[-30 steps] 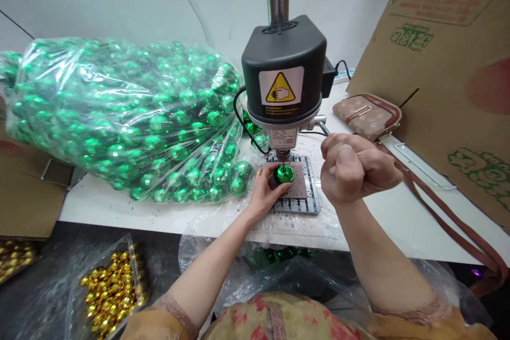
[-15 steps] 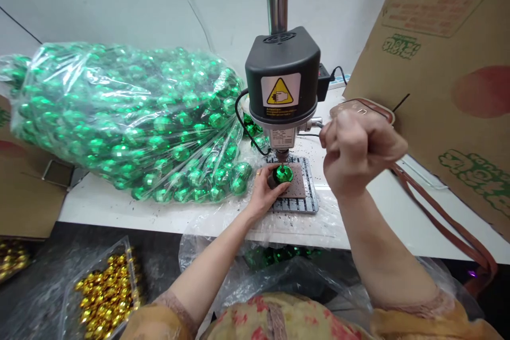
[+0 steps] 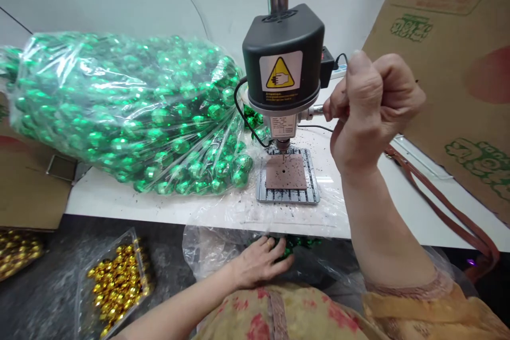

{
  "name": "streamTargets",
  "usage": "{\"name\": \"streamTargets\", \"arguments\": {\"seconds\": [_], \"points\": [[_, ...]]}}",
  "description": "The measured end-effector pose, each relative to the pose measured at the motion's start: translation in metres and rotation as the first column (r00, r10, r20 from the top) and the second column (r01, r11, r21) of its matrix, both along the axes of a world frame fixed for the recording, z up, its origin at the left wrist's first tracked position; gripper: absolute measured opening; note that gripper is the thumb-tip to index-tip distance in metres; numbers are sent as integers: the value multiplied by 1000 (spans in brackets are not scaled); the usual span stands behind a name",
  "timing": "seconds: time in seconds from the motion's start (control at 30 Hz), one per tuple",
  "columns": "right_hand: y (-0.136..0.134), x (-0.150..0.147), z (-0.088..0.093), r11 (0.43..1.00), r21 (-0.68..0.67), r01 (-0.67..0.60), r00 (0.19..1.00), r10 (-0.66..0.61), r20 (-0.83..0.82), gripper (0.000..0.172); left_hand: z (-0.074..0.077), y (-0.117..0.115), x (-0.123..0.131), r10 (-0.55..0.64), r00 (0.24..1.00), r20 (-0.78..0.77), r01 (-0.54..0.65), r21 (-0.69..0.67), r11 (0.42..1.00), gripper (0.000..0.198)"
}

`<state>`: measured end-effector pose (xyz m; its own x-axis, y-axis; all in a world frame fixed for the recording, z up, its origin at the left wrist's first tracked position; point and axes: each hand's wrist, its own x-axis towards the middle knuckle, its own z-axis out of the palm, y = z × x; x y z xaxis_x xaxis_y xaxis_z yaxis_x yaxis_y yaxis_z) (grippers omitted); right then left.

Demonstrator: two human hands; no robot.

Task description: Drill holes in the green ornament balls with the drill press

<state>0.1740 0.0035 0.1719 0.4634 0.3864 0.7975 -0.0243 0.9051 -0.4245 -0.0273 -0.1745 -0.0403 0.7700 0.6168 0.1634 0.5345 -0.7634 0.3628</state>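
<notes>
My right hand (image 3: 374, 111) is closed round the feed handle (image 3: 316, 111) of a small bench drill press (image 3: 282, 61). Below the drill's chuck (image 3: 283, 144), a brown board (image 3: 292, 172) with a small dark hole lies on the slotted metal base (image 3: 313, 196), strewn with dark shavings. My left hand (image 3: 265, 260) is below the table's front edge, fingers apart and pointing down, over green faceted balls (image 3: 297, 244) in an open clear plastic bag (image 3: 199, 247). Its fingertips are partly hidden among them.
A big clear bag of green shiny balls (image 3: 131, 117) fills the table's left side. Gold balls (image 3: 117, 281) lie in a clear tray at lower left. A cardboard box (image 3: 446, 64) stands at right, beside a brown strap (image 3: 438, 196). A black cable (image 3: 239, 109) loops beside the drill.
My left hand has left the board and come down to the bag below the table edge. The green ball is gone from under the drill. My right hand, still on the handle, has risen slightly.
</notes>
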Motion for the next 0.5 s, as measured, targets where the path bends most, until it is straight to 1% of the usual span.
{"name": "streamTargets", "arguments": {"seconds": [0.03,0.1,0.13,0.17,0.2,0.27,0.3,0.37,0.4,0.43,0.47,0.5], "points": [[-1,0,-1,1000,-14,15,1000,-15,-1,45,-1,-2,-4,-10,1000,-10,10,-1,1000,35],[-2,0,-1,999,-23,22,1000,-23,0,46,2,2,-10,-23,997,67,21,28,999,34],[-2,0,-2,1000,-16,14,1000,-14,0,46,7,9,-12,-7,991,131,0,53,999,33],[-2,0,-2,1000,1,1,1000,-1,-5,46,13,20,-13,32,980,198,-49,81,996,28],[-2,0,-3,1000,19,-16,1000,16,-8,45,22,36,-14,96,962,256,-127,106,986,24],[-1,0,-3,999,37,-27,999,28,-16,43,41,79,-16,254,906,340,-313,132,941,29],[-1,0,-3,999,40,-23,1000,23,-17,43,51,105,-17,298,889,347,-364,142,921,34],[-1,1,-4,999,32,-8,1000,9,-6,43,68,161,-23,397,863,312,-453,133,881,43],[-1,1,-4,1000,27,-2,1000,2,0,44,75,187,-27,477,842,251,-514,107,851,45],[-1,1,-4,1000,26,2,1000,-2,7,44,81,211,-30,555,821,135,-567,76,820,44],[-1,0,-4,1000,25,4,1000,-4,11,44,85,233,-34,605,796,18,-605,49,795,39],[-1,0,-4,1000,24,7,1000,-8,13,44,87,250,-37,633,773,-47,-631,41,775,31]]}}
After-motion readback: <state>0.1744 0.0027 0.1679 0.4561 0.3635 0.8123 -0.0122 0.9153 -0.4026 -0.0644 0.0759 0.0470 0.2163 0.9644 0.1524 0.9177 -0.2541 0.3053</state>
